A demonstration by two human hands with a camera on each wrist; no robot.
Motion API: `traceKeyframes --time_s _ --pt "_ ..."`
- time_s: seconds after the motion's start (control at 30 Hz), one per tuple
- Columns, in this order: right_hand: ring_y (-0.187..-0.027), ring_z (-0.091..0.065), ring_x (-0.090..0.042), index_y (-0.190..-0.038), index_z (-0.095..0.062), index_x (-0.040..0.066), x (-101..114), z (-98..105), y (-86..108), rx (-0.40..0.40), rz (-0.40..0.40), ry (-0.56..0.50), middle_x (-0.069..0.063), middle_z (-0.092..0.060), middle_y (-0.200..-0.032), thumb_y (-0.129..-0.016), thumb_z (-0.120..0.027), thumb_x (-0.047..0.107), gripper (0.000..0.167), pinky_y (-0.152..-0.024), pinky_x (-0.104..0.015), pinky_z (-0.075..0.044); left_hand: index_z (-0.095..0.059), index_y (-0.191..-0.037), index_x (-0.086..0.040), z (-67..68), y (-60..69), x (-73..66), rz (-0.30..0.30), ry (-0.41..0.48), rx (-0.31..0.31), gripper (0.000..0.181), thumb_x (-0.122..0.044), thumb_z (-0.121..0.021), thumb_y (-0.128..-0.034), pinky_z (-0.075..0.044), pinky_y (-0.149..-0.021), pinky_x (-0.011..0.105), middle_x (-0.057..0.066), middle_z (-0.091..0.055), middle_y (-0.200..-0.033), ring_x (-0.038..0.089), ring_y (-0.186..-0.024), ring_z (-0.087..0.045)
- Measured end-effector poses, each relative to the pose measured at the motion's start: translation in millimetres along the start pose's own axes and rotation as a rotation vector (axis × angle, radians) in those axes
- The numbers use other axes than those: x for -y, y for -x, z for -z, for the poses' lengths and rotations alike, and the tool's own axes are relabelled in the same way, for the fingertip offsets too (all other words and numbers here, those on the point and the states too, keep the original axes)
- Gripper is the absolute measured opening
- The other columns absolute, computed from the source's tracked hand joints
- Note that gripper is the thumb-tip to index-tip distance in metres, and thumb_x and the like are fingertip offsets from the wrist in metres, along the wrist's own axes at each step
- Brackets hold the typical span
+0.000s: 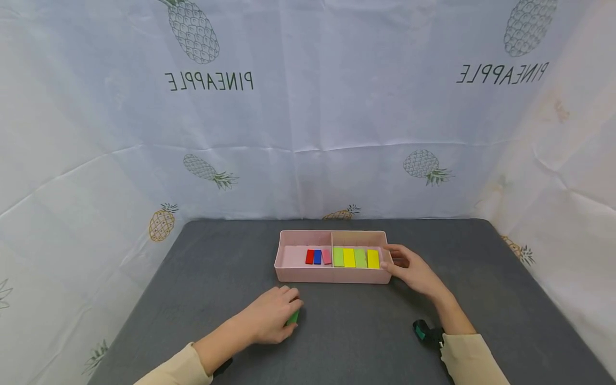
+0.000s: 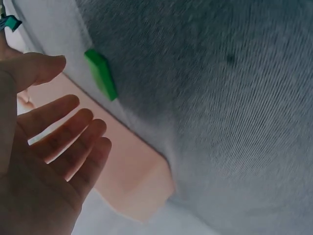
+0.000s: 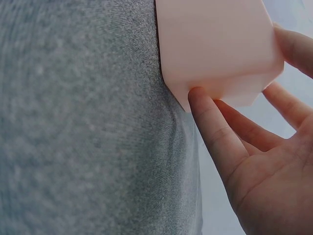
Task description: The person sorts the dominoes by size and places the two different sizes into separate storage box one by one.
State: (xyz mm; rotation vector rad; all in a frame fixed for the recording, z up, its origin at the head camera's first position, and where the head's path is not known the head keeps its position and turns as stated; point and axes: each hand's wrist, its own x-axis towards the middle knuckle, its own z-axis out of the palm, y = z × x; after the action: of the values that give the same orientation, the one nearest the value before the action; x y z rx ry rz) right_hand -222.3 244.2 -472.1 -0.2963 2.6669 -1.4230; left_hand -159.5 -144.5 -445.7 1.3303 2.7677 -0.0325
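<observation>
A pink two-compartment box (image 1: 308,275) lies at the back middle of the table. Its left compartment contains a red block (image 1: 309,256), a blue block (image 1: 317,256) and a pink block (image 1: 326,256). Light green blocks (image 1: 339,256) and yellow blocks (image 1: 348,258) alternate in the right one. In front of the box, my left hand (image 1: 269,315) is over a green block (image 1: 292,317), partly hiding it. The left wrist view shows that block (image 2: 101,74) on the table, apart from relaxed fingers. My right hand (image 1: 415,271) holds the box's right end (image 3: 220,44), thumb at the front corner, fingers against the end wall.
The dark grey table (image 1: 356,331) has a pineapple-printed white cloth (image 1: 308,107) hanging behind it and at its sides. A black wrist device with a green patch (image 1: 421,330) sits beside the right wrist.
</observation>
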Motion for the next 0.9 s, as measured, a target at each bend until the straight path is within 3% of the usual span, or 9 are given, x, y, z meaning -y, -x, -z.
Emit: traceKeyframes --time_s 0.27,0.47,0.77,0.9 --pt "-0.129 -0.052 -0.047 -0.153 -0.041 0.008 1 0 -0.6 0.001 -0.016 0.005 -0.027 -0.045 -0.148 -0.099 -0.066 0.038 0.067 -0.098 -0.056 -0.049 -0.069 -0.125 -0.011 -14.4 -0.6 -1.3 -0.018 -0.047 0.025 0.041 -0.035 -0.073 -0.0927 -0.05 -0.093 0.033 0.0 -0.062 -0.119 0.014 -0.106 -0.057" --pt "-0.128 -0.053 -0.047 -0.152 -0.041 0.007 0 0 -0.3 0.001 -0.004 0.007 -0.027 -0.046 -0.147 -0.1 -0.066 0.038 0.066 -0.097 -0.055 -0.05 -0.07 -0.121 -0.009 -13.9 -1.9 -0.9 -0.014 -0.03 0.023 0.034 -0.028 -0.073 -0.0922 -0.051 -0.089 0.031 0.0 -0.062 -0.115 0.013 -0.1 -0.057" --pt "-0.129 -0.052 -0.046 -0.153 -0.041 0.007 0 0 0.7 0.001 0.005 -0.015 -0.026 -0.047 -0.147 -0.1 -0.066 0.036 0.065 -0.097 -0.054 -0.05 -0.07 -0.118 -0.007 -10.6 -2.3 4.6 0.04 0.041 0.026 0.033 -0.025 -0.075 -0.0903 -0.051 -0.088 0.029 0.001 -0.062 -0.113 0.012 -0.096 -0.053" --pt "-0.13 -0.052 -0.046 -0.153 -0.04 0.008 0 0 1.5 0.007 0.004 -0.037 -0.025 -0.046 -0.148 -0.1 -0.066 0.036 0.066 -0.097 -0.054 -0.05 -0.07 -0.115 -0.007 -8.8 -2.6 9.9 0.045 0.07 -0.002 0.031 -0.022 -0.075 -0.0889 -0.051 -0.085 0.028 -0.001 -0.061 -0.107 0.012 -0.094 -0.051"
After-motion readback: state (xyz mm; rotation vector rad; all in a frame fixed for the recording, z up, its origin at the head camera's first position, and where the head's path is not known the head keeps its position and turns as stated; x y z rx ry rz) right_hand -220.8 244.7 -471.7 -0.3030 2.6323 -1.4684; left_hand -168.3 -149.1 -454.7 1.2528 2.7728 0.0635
